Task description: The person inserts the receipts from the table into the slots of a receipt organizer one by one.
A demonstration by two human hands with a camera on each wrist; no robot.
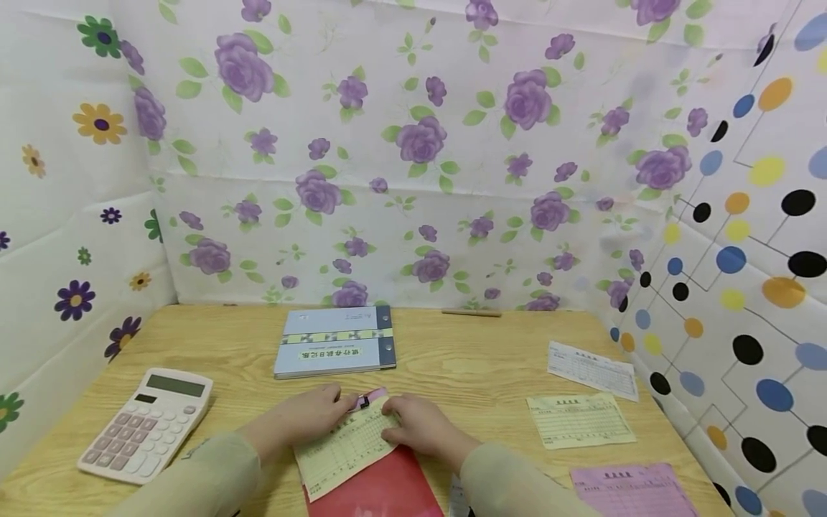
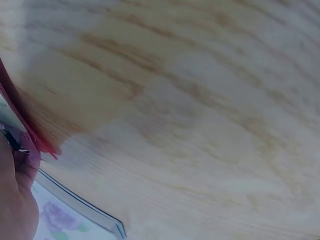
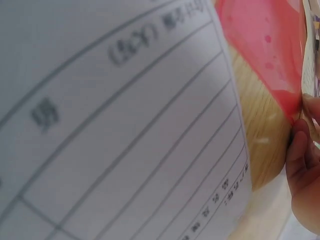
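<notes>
Pale yellow printed paper form (image 1: 349, 445) lies tilted over a glossy red plastic folder (image 1: 381, 485) at the lower centre of the head view, a small black clip (image 1: 365, 402) and the edge of a pink paper sheet (image 1: 377, 393) showing at its top. Both hands are clamped there, near each other: the left hand (image 1: 306, 416) pinches the pink sheet's edge beside the clip, and the right hand (image 1: 423, 425) pinches the yellow form's right edge. Above them, on the wood-grain surface (image 1: 452, 366), lies a light-blue account book (image 1: 336, 355); a white calculator with pinkish and white keys (image 1: 150, 425) sits at lower left. White (image 1: 593, 368), yellow (image 1: 581, 421) and pink (image 1: 633, 490) printed slips run down the lower right.
</notes>
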